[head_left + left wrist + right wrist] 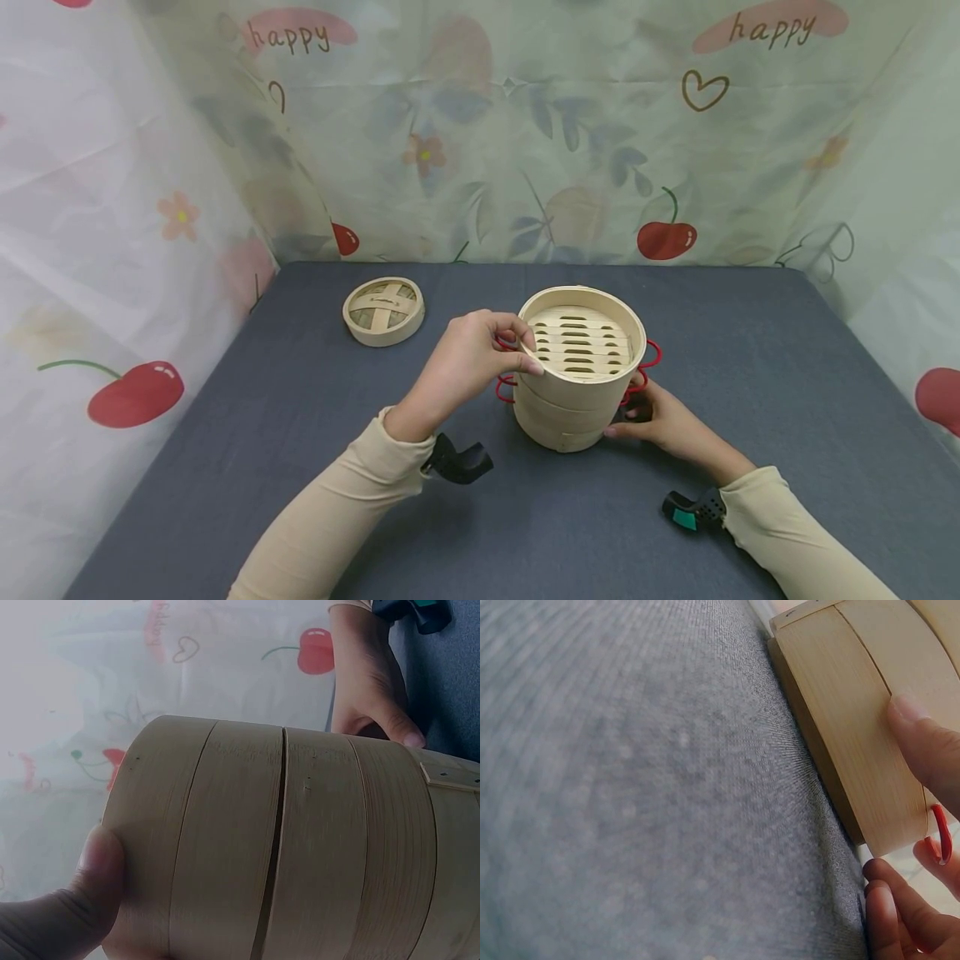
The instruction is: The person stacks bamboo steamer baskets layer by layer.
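Two bamboo steamer baskets stand stacked on the table, with red loop handles on their sides. My left hand pinches the rim of the upper steamer basket at its left, thumb on the outer wall. Inside that basket shows a slatted floor. On the right, my right hand holds the lower steamer basket low on its side; its thumb presses the wall and its other fingers are near a red handle. A narrow dark gap runs between the tiers in the left wrist view.
A round bamboo steamer lid with a crossed strap lies at the back left of the dark grey table. Printed curtains close off the back and both sides.
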`<state>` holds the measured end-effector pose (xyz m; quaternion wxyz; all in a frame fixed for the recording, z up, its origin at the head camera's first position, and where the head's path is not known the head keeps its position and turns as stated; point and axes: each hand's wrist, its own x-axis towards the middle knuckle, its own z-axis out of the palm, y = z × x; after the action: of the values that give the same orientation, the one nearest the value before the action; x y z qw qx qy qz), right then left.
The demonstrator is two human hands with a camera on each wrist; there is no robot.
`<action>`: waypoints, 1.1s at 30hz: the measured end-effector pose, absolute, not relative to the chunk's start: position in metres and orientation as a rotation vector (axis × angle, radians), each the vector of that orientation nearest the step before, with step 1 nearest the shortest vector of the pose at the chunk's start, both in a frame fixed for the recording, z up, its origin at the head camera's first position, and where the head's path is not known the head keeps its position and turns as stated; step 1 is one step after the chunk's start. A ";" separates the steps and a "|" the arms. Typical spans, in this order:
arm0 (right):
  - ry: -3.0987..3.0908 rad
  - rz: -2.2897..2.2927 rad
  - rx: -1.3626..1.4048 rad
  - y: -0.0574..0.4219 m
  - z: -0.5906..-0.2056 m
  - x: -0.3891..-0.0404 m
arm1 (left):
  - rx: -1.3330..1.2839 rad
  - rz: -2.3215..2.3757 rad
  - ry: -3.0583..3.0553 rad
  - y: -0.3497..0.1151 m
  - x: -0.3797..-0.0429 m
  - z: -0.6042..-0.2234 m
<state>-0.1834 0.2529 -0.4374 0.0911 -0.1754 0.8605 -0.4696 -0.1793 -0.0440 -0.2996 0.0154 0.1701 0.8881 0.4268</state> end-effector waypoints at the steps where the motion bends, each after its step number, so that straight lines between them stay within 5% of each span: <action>1: 2.555 -1.398 -0.525 0.253 -0.437 -0.183 | 0.530 1.328 2.764 -0.044 -0.179 -0.300; 33: 2.575 -1.374 -0.530 0.254 -0.439 -0.184 | 0.505 1.343 2.736 -0.044 -0.177 -0.301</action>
<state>-0.1842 0.2536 -0.4395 0.0874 -0.1779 0.8647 -0.4614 -0.1767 -0.0437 -0.3007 0.0262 0.1634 0.8852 0.4347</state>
